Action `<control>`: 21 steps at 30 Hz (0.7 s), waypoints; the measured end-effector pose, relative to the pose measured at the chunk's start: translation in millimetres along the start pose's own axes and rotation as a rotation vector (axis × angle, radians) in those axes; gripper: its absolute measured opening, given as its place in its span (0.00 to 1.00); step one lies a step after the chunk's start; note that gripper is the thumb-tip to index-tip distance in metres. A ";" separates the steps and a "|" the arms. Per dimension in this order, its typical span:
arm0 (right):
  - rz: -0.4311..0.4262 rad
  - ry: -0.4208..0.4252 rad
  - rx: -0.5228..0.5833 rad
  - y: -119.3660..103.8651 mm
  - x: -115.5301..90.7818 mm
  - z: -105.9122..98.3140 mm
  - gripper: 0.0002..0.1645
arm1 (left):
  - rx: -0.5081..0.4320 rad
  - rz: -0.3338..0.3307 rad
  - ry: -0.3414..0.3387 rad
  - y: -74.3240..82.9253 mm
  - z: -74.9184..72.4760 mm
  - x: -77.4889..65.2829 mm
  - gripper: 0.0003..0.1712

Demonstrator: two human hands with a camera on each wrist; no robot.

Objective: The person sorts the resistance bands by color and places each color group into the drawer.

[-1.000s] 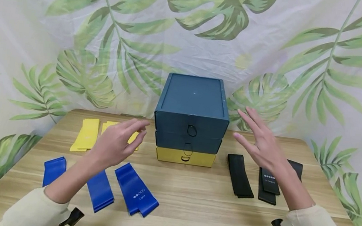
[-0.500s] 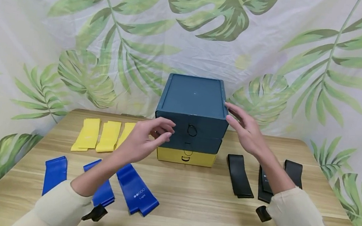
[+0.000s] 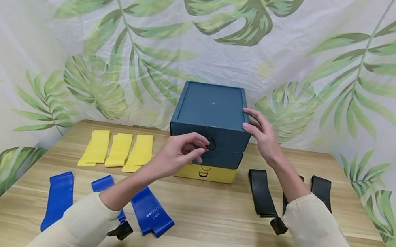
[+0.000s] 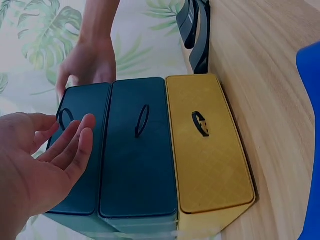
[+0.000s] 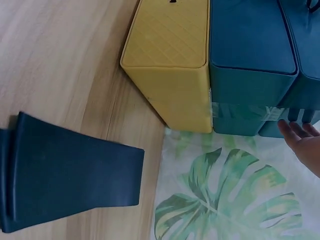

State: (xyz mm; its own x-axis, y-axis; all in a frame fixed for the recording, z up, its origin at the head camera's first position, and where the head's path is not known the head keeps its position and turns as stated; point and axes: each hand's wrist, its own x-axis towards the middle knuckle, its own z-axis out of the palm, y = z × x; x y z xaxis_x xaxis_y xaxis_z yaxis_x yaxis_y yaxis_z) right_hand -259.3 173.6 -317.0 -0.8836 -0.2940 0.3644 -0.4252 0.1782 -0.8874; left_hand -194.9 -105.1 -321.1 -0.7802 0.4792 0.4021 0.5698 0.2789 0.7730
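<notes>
Three small drawers stand stacked at the back middle of the table: a dark teal top drawer, a teal middle one and a yellow bottom one. My left hand hovers at the top drawer's front, fingers loosely extended just beside its black ring pull. In the left wrist view the left hand holds nothing, and the ring pull sits by its fingertips. My right hand rests its fingertips against the top drawer's right side near the upper edge.
Three yellow bands lie left of the stack, blue bands at the front left, black bands to the right. The wooden table is backed by a leaf-print cloth.
My left hand moved right from above the yellow bands to the top drawer's ring pull. My right hand moved left and came to rest on the drawer's right side.
</notes>
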 end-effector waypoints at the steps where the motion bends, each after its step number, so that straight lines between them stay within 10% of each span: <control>1: 0.003 0.004 0.017 0.8 1.3 0.7 0.31 | -0.008 -0.006 -0.002 -0.2 1.0 0.8 0.11; 21: -0.050 0.056 0.127 15.8 7.3 14.3 0.33 | -0.177 -0.069 -0.056 -5.2 13.1 9.7 0.04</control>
State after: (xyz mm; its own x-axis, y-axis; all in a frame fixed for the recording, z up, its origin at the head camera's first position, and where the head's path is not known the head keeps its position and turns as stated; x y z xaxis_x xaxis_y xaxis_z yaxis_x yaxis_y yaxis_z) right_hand -269.7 160.8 -332.4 -0.8729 -0.2465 0.4211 -0.4441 0.0434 -0.8949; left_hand -202.0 -91.1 -327.6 -0.7976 0.5105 0.3212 0.4573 0.1646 0.8739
